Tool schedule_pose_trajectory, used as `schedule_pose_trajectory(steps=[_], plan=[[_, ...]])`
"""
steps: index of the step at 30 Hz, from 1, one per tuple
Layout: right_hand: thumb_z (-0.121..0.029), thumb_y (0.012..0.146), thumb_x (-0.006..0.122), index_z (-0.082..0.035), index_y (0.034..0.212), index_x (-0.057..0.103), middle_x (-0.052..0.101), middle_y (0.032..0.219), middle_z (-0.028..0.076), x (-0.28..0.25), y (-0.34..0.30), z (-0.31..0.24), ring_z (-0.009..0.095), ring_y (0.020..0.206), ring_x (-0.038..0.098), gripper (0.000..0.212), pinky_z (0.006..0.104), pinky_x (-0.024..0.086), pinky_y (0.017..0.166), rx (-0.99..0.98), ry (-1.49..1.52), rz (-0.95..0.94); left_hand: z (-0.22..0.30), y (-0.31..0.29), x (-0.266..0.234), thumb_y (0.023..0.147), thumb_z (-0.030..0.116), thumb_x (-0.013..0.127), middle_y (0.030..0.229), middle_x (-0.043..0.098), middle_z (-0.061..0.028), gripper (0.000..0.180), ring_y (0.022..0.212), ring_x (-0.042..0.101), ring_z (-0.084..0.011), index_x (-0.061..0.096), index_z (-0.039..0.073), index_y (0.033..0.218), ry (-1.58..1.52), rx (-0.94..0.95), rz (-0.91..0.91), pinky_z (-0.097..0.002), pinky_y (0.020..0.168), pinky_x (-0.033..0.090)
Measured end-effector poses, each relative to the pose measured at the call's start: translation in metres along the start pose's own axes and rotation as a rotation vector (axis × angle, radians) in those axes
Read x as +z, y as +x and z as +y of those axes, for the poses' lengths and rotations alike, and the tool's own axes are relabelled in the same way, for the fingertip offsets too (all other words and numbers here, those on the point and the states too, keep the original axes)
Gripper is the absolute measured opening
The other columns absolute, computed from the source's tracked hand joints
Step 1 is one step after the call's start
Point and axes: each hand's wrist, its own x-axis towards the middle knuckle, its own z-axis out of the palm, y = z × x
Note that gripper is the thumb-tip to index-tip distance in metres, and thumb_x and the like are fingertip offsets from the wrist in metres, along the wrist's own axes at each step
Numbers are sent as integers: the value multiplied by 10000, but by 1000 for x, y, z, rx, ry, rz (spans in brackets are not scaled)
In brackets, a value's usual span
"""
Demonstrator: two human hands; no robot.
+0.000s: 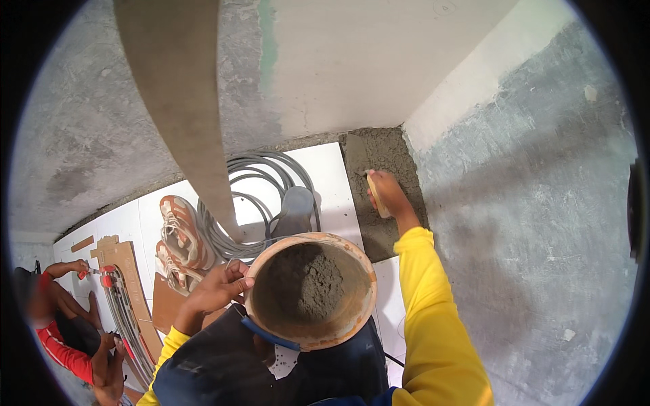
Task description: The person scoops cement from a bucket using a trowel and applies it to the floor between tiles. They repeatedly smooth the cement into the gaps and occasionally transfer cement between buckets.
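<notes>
1. Two hands: the left hand (220, 287) has its grip clamped on the rim of one bucket (352, 264); the right hand (391, 191) has its grip closed round the handle of one trowel (357, 152).
2. One heap of mortar (318, 287) inside the bucket, which sits before the person's legs.
3. One mortar bed (393, 152) in the wall corner, the trowel blade upon it.
4. One coil of grey cable (308, 179) and two shoes (183, 233), left of the mortar bed.
5. One co-worker (68, 352) at far left.
</notes>
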Motion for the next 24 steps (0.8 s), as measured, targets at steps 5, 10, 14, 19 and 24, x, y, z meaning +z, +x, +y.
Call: schedule_pose_trajectory(steps=[5,10,14,19,24], plan=[[-338,1012,605,15,1144,577,652,795,116,-22,-43,22,207,538,640,378,375,520,465,42,-289,362,-8,10,4,1032,207,689,899,631,3,194,805,612,-84,574,52,1047,-16,58,-26,-271,706,541],[-326,1025,606,22,1277,573,682,886,166,-3,-101,5,300,744,700,431,434,570,703,-46,-410,564,-8,4,6,1037,224,684,853,619,5,204,733,601,-82,565,59,1025,-42,63,-7,-261,671,519],[-339,1038,607,44,1321,535,683,1063,251,28,-189,-27,412,1018,675,482,475,511,916,-373,-494,798,-4,-2,8,1036,237,686,842,609,6,222,728,599,-87,560,55,1027,-40,61,-7,-270,668,526],[-354,1042,601,32,1361,475,675,1143,307,11,-168,6,452,1046,677,517,487,516,890,-706,-723,1021,-1,5,12,1032,193,680,916,644,-7,191,842,659,-109,579,35,1070,-18,71,-34,-301,717,596],[-340,1058,560,5,1302,492,654,1187,347,-3,-122,57,554,1067,636,428,567,498,893,-63,-784,698,-13,12,10,1025,212,690,843,609,1,206,737,617,-90,567,46,1026,60,149,-9,-281,652,540]])
